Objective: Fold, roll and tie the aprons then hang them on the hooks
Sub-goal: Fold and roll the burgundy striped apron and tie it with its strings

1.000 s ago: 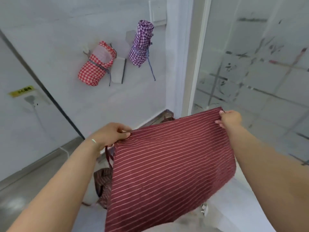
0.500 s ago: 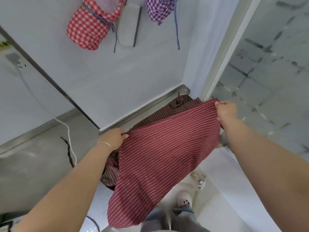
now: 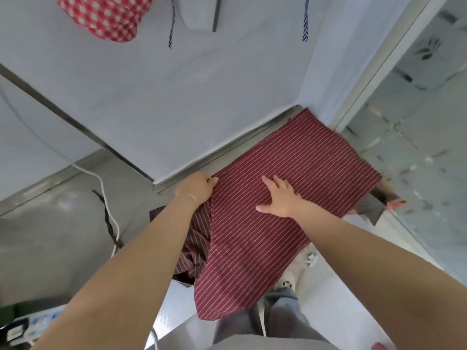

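Pale grey wall panel (image 3: 177, 97) at the back, meeting a low surface along a metal strip. Spread flat against that strip: dark red cotton apron with thin white stripes (image 3: 290, 173), far end tucked toward the corner, near end drooping off the front edge over grey trouser legs. Long axis running from the far right corner down toward the body. Beneath it, at left, a crumpled dark striped cloth (image 3: 194, 246). Up top, cut by the frame, a red-and-white checked rolled bundle (image 3: 106, 18) already hung. Left hand (image 3: 195, 189) pinching the apron's left edge, fingers curled on the cloth. Right hand (image 3: 279, 198) flat on the middle, fingers spread, pressing down and holding nothing. Probably smoothing ahead of a fold; free long edge on the right, so right hand nearer for bringing it across toward the pinned left side.
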Tool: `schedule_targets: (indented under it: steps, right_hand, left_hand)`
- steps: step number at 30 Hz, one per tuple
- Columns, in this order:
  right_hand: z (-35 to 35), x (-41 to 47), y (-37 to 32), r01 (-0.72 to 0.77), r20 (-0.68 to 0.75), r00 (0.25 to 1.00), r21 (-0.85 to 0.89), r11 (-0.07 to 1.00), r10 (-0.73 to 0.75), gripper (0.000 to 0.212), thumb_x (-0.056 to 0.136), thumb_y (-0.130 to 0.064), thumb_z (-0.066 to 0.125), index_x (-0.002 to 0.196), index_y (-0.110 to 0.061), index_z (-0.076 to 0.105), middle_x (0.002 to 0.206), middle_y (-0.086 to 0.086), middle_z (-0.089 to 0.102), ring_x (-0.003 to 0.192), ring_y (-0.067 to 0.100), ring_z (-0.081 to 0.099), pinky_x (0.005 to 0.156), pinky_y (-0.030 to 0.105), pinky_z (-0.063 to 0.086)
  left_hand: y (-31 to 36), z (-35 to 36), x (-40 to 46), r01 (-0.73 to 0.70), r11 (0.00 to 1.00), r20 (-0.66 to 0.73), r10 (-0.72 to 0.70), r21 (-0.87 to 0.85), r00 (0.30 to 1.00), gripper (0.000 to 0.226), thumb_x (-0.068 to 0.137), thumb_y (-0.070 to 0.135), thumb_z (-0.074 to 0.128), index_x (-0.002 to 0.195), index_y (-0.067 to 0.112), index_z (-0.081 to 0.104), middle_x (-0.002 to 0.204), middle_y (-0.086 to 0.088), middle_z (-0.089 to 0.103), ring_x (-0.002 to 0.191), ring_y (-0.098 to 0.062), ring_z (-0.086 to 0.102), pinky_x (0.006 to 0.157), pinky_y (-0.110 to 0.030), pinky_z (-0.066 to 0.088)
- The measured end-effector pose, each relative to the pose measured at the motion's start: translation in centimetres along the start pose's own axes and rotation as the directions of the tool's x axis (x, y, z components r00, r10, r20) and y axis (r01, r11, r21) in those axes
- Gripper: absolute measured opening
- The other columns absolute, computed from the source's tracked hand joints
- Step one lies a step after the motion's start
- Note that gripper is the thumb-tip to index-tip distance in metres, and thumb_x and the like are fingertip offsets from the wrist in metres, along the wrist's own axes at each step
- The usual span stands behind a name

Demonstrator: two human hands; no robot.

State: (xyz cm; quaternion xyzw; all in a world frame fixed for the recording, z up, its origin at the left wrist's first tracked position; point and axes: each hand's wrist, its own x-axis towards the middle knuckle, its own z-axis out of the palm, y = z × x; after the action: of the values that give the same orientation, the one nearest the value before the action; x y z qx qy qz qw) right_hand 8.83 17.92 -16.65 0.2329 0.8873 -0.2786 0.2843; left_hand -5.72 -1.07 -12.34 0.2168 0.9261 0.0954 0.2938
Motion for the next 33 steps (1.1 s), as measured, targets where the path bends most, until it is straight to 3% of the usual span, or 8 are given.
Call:
schedule_targets:
  steps: [5, 9, 15, 20, 22, 26, 29, 33]
  right_hand:
    - [2.3, 0.9, -0.1, -0.075, 0.070, 0.994, -0.095, 0.993, 0.082, 0.109, 0.079, -0.053, 0.071, 0.151, -0.039, -0.009, 0.157, -0.003, -0.028, 0.144, 0.028, -0.024, 0.113, 0.067, 0.002]
    - [2.3, 1.0, -0.1, -0.085, 0.048, 0.995, -0.107, 0.991, 0.091, 0.110, 0.078, -0.053, 0.072, 0.151, -0.040, -0.009, 0.157, -0.003, -0.028, 0.145, 0.028, -0.024, 0.113, 0.067, 0.003]
    - [2.4, 1.3, -0.6, -0.107, 0.031, 0.993, -0.123, 0.987, 0.112, 0.111, 0.077, -0.053, 0.072, 0.151, -0.040, -0.011, 0.157, -0.003, -0.029, 0.145, 0.028, -0.023, 0.113, 0.067, 0.004]
    - [3.3, 0.7, -1.3, -0.133, -0.076, 0.990, -0.190, 0.973, 0.120, 0.112, 0.078, -0.057, 0.069, 0.152, -0.034, -0.012, 0.160, 0.001, -0.020, 0.147, 0.029, -0.015, 0.115, 0.063, 0.002]
    - [4.3, -0.1, -1.5, -0.146, -0.247, 0.964, -0.170, 0.974, 0.102, 0.108, 0.080, -0.058, 0.065, 0.153, -0.026, -0.007, 0.162, 0.004, -0.008, 0.148, 0.029, -0.007, 0.117, 0.060, 0.003]
    - [7.1, -3.9, -1.6, -0.115, -0.684, 0.683, 0.248, 0.962, 0.258, 0.076, 0.089, -0.044, 0.062, 0.149, -0.015, 0.025, 0.156, 0.008, 0.024, 0.146, 0.028, 0.018, 0.118, 0.049, 0.013]
    - [9.4, -6.8, -0.9, -0.115, -0.476, 0.491, 0.795, 0.596, 0.730, 0.071, 0.089, -0.036, 0.065, 0.146, -0.014, 0.029, 0.151, 0.010, 0.031, 0.138, 0.030, 0.033, 0.114, 0.051, 0.028]
    - [12.7, -9.0, -0.3, -0.115, 0.204, 0.588, 0.979, -0.168, 0.783, 0.059, 0.091, -0.032, 0.065, 0.138, -0.006, 0.038, 0.136, 0.013, 0.051, 0.119, 0.032, 0.055, 0.104, 0.048, 0.044]
  left_hand:
    - [-1.0, -3.1, 0.5, -0.054, 0.995, 0.175, 0.038, 0.086, 0.984, 0.040, 0.099, 0.043, 0.044, 0.098, 0.010, 0.068, 0.105, -0.007, 0.067, 0.093, -0.022, 0.060, 0.085, -0.035, 0.047]
    - [-1.4, -7.7, -1.3, 0.097, 0.912, -0.154, -0.037, 0.398, 0.987, 0.033, 0.102, 0.032, 0.040, 0.115, 0.015, 0.065, 0.108, -0.010, 0.065, 0.097, -0.031, 0.062, 0.077, -0.035, 0.045]
    - [-4.9, -5.5, -4.5, 0.202, 0.883, -0.790, 0.252, 0.424, 0.558, 0.040, 0.080, -0.003, 0.044, 0.113, 0.011, 0.061, 0.114, -0.019, 0.056, 0.102, -0.040, 0.054, 0.095, -0.051, 0.042]
    - [-5.1, 5.4, -6.3, 0.085, 0.995, -0.090, -0.080, 0.056, 0.993, 0.044, 0.098, 0.048, 0.039, 0.102, 0.009, 0.058, 0.099, -0.011, 0.063, 0.089, -0.031, 0.060, 0.077, -0.041, 0.050]
    - [-5.5, 7.6, -6.5, 0.240, 0.948, 0.212, -0.195, -0.210, 0.958, 0.055, 0.094, 0.060, 0.039, 0.108, 0.010, 0.056, 0.107, -0.009, 0.065, 0.095, -0.028, 0.060, 0.087, -0.042, 0.049]
    - [-5.6, 8.9, -6.0, 0.336, 0.762, 0.233, -0.246, -0.553, 0.941, 0.054, 0.093, 0.045, 0.057, 0.129, 0.006, 0.052, 0.117, -0.009, 0.063, 0.097, -0.021, 0.063, 0.093, -0.037, 0.048]
    - [-5.3, 9.3, -6.0, 0.396, 0.522, 0.332, -0.217, -0.755, 0.918, 0.050, 0.094, 0.027, 0.062, 0.133, 0.000, 0.048, 0.105, -0.007, 0.063, 0.086, -0.014, 0.061, 0.084, -0.028, 0.051]
    - [-4.9, 9.5, -6.1, 0.464, 0.319, 0.449, -0.125, -0.826, 0.885, 0.032, 0.096, 0.012, 0.057, 0.126, 0.000, 0.053, 0.113, -0.010, 0.065, 0.106, -0.026, 0.062, 0.086, -0.034, 0.052]
